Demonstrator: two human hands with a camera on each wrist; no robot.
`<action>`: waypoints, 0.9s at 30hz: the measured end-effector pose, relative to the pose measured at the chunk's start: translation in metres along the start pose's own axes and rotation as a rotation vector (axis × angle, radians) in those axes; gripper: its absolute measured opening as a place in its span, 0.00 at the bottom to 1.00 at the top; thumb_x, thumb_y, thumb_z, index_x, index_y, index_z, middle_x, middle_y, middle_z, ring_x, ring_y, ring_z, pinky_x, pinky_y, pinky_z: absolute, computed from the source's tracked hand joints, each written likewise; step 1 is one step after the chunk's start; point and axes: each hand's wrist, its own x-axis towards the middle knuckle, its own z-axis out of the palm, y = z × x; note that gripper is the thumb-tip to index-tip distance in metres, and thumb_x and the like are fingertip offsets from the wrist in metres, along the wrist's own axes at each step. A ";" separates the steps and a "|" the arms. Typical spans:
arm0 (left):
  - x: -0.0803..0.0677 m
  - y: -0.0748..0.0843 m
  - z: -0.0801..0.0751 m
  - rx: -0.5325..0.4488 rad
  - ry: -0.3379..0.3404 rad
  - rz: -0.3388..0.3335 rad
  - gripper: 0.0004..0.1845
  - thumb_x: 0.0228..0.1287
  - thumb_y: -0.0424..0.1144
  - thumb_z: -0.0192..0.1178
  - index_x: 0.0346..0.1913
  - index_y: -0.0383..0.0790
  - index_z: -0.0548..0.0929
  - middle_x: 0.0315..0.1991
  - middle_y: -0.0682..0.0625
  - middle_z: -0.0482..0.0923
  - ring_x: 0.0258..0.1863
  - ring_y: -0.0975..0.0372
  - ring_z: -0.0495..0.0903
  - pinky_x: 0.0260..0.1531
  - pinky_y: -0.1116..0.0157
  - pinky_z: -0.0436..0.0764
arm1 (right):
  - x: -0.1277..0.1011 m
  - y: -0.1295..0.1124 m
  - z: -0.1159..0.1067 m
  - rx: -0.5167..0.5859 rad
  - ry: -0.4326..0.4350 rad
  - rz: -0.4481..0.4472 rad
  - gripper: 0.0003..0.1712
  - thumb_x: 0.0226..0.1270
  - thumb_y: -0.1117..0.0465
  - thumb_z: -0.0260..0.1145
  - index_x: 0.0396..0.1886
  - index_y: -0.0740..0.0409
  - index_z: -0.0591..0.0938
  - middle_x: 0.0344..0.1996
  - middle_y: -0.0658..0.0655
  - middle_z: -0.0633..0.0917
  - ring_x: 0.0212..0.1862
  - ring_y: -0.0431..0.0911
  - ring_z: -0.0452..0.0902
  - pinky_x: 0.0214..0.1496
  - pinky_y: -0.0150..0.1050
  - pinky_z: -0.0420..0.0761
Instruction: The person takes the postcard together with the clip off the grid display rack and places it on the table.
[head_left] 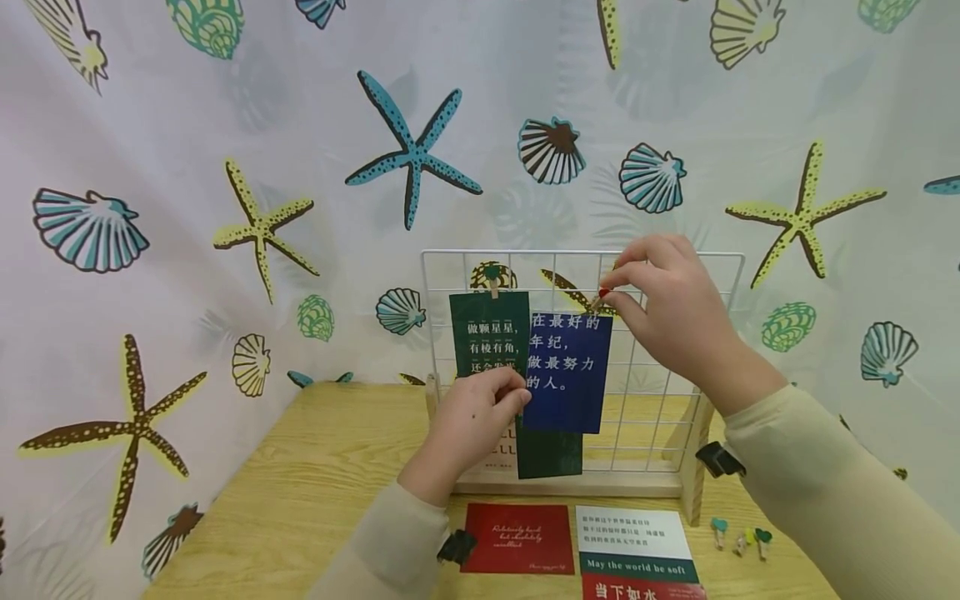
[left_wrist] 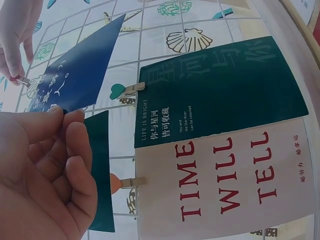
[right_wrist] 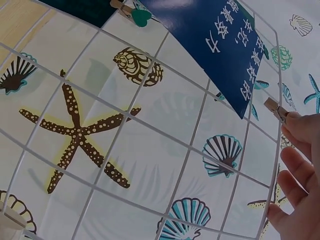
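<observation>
Nearest the head camera, the left hand (head_left: 480, 408) is pinching the lower left corner of the blue card (head_left: 567, 372) between thumb and curled fingers, steadying it flat against the white wire grid (head_left: 731, 275). The card is hanging with its long axis upright. At about one o'clock from that hand, the right hand (head_left: 667, 312) is squeezing a small wooden clip (head_left: 602, 297) between thumb and forefinger, right at the card's upper right corner; whether the clip is already gripping wire and card is unclear.
</observation>
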 end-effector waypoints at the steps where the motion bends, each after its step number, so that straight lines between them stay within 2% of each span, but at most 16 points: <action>1: -0.001 -0.001 0.001 0.006 0.001 0.002 0.05 0.74 0.44 0.61 0.41 0.50 0.85 0.26 0.58 0.78 0.27 0.62 0.75 0.28 0.63 0.76 | -0.001 0.000 0.000 0.004 0.004 -0.004 0.05 0.62 0.66 0.75 0.38 0.60 0.90 0.43 0.58 0.80 0.56 0.57 0.70 0.63 0.52 0.68; 16: -0.016 0.000 0.004 -0.023 -0.062 -0.026 0.04 0.74 0.44 0.61 0.41 0.51 0.84 0.25 0.58 0.77 0.26 0.62 0.75 0.27 0.63 0.76 | -0.021 -0.001 0.000 0.016 0.014 -0.023 0.05 0.61 0.65 0.76 0.37 0.59 0.89 0.44 0.56 0.81 0.58 0.56 0.70 0.65 0.53 0.67; 27: -0.028 -0.008 0.008 -0.051 -0.105 0.018 0.06 0.74 0.41 0.61 0.36 0.51 0.83 0.25 0.58 0.79 0.24 0.63 0.75 0.24 0.65 0.75 | -0.035 -0.004 0.000 0.059 0.043 -0.039 0.06 0.59 0.68 0.77 0.36 0.60 0.89 0.43 0.58 0.82 0.57 0.58 0.71 0.63 0.52 0.68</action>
